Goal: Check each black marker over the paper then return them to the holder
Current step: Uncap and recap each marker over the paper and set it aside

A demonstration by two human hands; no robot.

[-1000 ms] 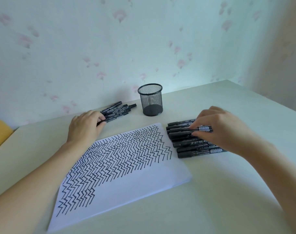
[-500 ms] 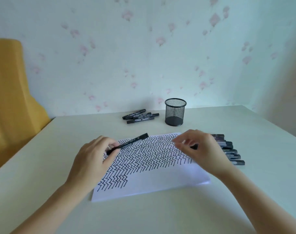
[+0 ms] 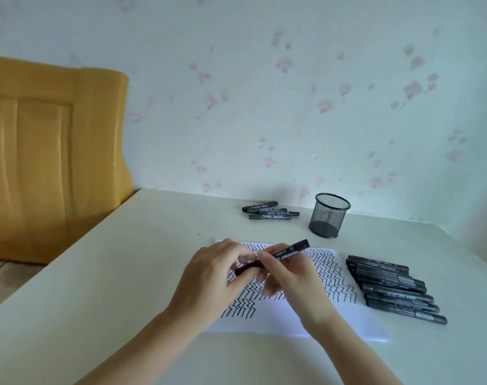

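The left hand (image 3: 209, 276) pinched the near end of a slim black plastic marker (image 3: 275, 256) while the right hand (image 3: 286, 276) gripped its barrel, fingers curled round it — the marker was held tilted just above the white sheet of paper (image 3: 306, 323) covered in black zigzag lines. It looked as though the cap was about to be pulled; whether it had loosened could not be told. A sharp tug could jerk the tip across a finger or fling the cap off the pale table (image 3: 125, 273). To the right, touching the paper's edge, lay a row of black markers (image 3: 392, 287); a smaller group of markers (image 3: 270, 211) sat farther back, near the black wire-mesh cup holder (image 3: 330, 215) — upright and seemingly empty.
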